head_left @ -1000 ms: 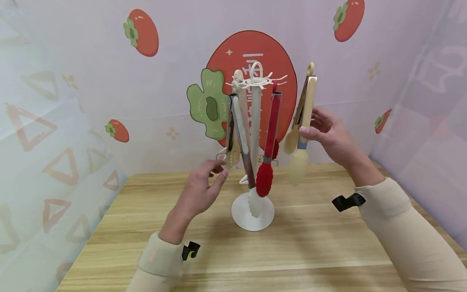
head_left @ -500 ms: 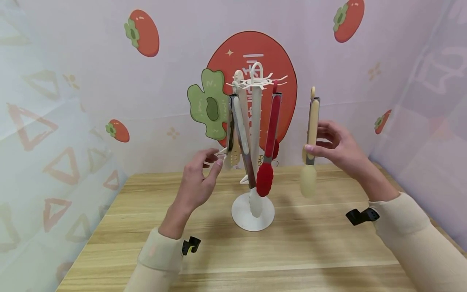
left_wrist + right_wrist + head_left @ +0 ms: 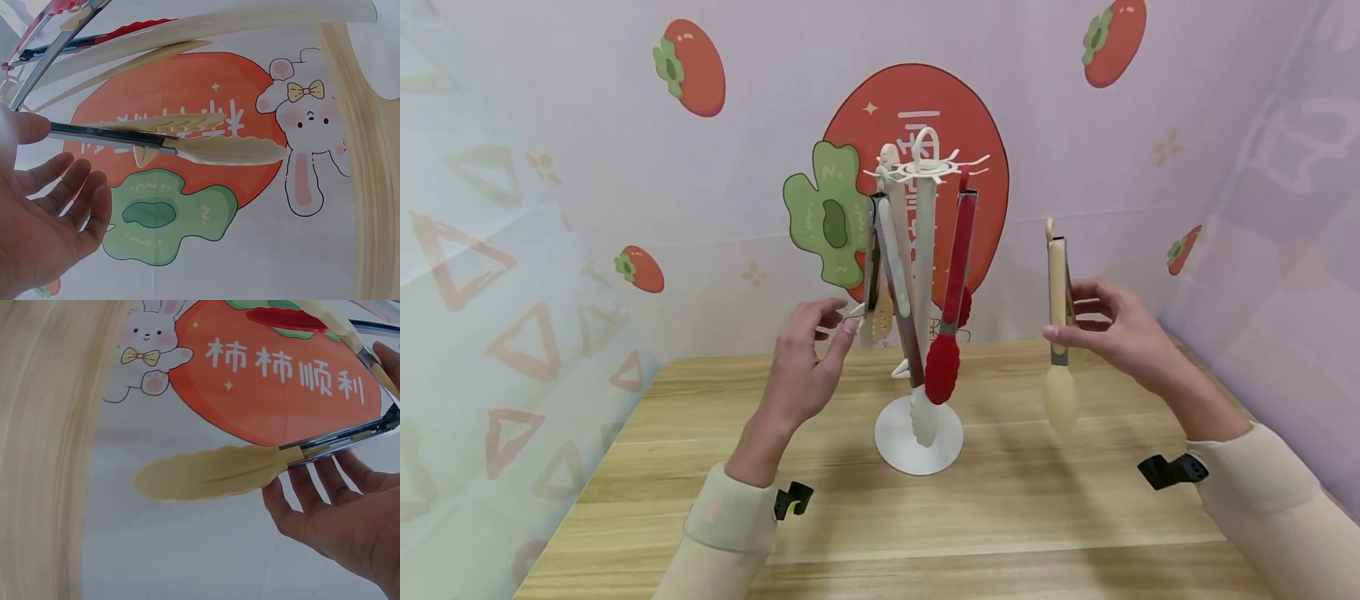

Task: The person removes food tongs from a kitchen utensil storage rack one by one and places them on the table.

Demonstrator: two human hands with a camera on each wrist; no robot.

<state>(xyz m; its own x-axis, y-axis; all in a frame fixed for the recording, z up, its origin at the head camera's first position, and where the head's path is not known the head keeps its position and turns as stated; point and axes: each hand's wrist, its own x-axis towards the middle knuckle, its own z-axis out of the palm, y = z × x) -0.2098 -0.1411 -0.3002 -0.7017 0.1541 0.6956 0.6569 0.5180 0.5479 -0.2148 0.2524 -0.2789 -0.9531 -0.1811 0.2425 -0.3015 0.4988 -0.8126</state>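
Observation:
My right hand (image 3: 1123, 333) pinches a pair of cream-tipped tongs (image 3: 1061, 398) between thumb and fingers, upright in the air to the right of a white hook stand (image 3: 895, 457). In the right wrist view, one cream head of the tongs (image 3: 212, 474) points left over the fingers. On the stand hang red tongs (image 3: 943, 368) and a pair with white handles (image 3: 895, 258). My left hand (image 3: 805, 367) is at the stand's left side, fingers loosely bent and holding nothing. In the left wrist view its thumb overlaps the end of the hanging tongs' dark arm (image 3: 112, 134).
A ring of white hooks (image 3: 970, 164) tops the stand. A beige slotted utensil (image 3: 883, 321) hangs at its back left. The wooden table (image 3: 1045, 533) meets a printed cloth backdrop (image 3: 760, 208) behind, with more cloth on both sides.
My right hand has moved right and down with the cream-tipped tongs, away from the stand, and the tongs' arms look closer together. My left hand has drawn slightly left from the hanging tongs.

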